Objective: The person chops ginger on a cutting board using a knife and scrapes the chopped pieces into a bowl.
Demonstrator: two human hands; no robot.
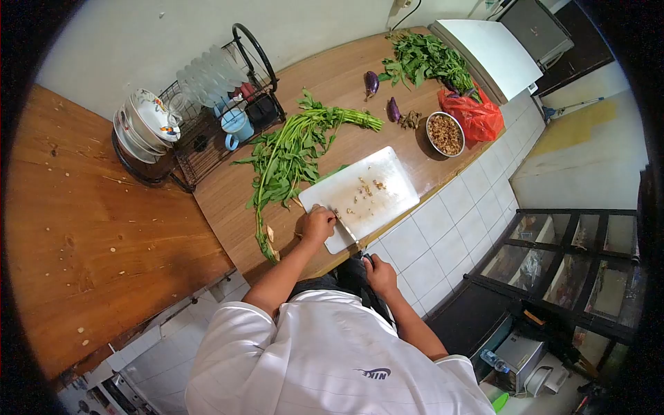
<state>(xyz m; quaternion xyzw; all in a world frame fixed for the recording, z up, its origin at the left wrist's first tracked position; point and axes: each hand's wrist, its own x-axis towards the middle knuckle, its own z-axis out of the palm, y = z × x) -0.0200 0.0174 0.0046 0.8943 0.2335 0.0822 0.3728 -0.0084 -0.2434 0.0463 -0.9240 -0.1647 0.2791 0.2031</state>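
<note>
A white cutting board [394, 173] lies at the table's front edge, with several small brown chopped pieces [364, 190] on it. My right hand [382, 277] is closed round the dark handle of a knife [348, 230], just off the board's near edge. The blade reaches over the board toward my left hand [319, 225]. The fingers of that hand are pressed together on the board's left part, by the blade; whatever they pinch is too small to make out. A bunch of leafy green stems [290, 155] lies beside the board's left and far sides.
A metal bowl [445, 134] of brown chopped bits stands right of the board, near a red plastic bag [474, 116] and more greens [429, 59]. Two small eggplants [371, 84] lie behind. At left stands a dish rack [197, 142] with bowls, glasses and a blue mug [236, 126].
</note>
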